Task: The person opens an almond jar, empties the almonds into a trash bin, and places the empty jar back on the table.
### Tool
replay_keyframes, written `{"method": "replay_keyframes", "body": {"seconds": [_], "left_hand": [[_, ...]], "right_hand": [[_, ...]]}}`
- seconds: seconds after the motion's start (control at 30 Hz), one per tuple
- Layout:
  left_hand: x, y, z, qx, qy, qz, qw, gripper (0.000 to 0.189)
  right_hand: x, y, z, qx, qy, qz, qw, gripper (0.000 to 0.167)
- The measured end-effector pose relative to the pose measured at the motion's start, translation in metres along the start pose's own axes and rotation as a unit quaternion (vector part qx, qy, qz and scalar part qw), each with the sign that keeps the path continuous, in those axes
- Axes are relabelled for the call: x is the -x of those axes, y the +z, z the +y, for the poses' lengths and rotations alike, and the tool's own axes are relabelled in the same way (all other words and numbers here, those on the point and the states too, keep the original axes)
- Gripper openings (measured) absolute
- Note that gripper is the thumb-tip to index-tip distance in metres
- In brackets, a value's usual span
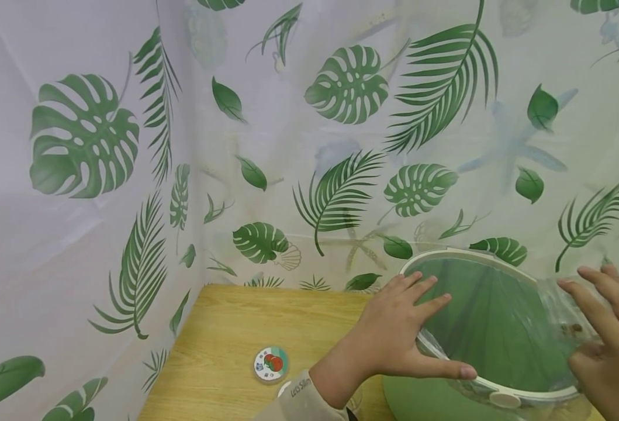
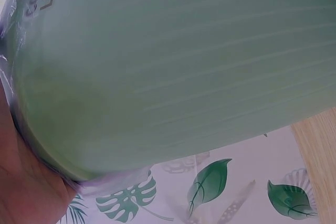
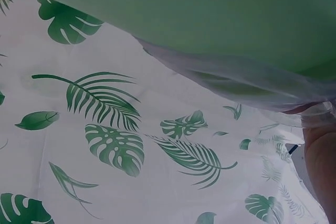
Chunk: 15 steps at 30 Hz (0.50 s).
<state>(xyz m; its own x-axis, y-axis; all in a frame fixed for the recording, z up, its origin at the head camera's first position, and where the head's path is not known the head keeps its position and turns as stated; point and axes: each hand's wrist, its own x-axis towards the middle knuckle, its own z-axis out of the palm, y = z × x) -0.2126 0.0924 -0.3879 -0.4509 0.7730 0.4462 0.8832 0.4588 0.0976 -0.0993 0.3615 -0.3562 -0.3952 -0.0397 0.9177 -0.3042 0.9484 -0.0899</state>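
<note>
A green trash bin [image 1: 414, 394] with a cream rim [image 1: 506, 266] stands at the right of the head view, a clear plastic bag [image 1: 553, 298] draped over its mouth. My left hand [image 1: 390, 333] rests on the rim's left side, fingers spread over the opening and thumb along the front edge. On the opposite side my right hand [image 1: 609, 333] touches the bag, its fingers extended. The left wrist view shows the bin's ribbed wall [image 2: 184, 77], with the left hand [image 2: 26, 182] at the bag-covered edge. Loose bag film [image 3: 236, 80] hangs near the right hand [image 3: 320, 161].
A small round container [image 1: 270, 365] with a tomato picture on its lid sits on the wooden table [image 1: 225, 327], left of my sleeve [image 1: 298, 400]. White sheeting printed with green leaves [image 1: 346, 85] rises behind and to the left of the table.
</note>
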Motion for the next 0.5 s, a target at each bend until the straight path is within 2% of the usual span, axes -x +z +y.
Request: {"method": "replay_keyframes", "body": {"seconds": [0.2,0.5], "left_hand": [[0.0004,0.0004,-0.0004,0.005,-0.002,-0.002,1.0000,0.097],[-0.0009,-0.0009,0.0001,0.003,-0.004,-0.010,0.9999,0.097]], "right_hand": [[-0.0004,0.0006,-0.0012,0.009,-0.018,-0.005,0.9998,0.082],[-0.0008,-0.0017,-0.0015,0.012,-0.020,-0.010,0.9997,0.086]]}}
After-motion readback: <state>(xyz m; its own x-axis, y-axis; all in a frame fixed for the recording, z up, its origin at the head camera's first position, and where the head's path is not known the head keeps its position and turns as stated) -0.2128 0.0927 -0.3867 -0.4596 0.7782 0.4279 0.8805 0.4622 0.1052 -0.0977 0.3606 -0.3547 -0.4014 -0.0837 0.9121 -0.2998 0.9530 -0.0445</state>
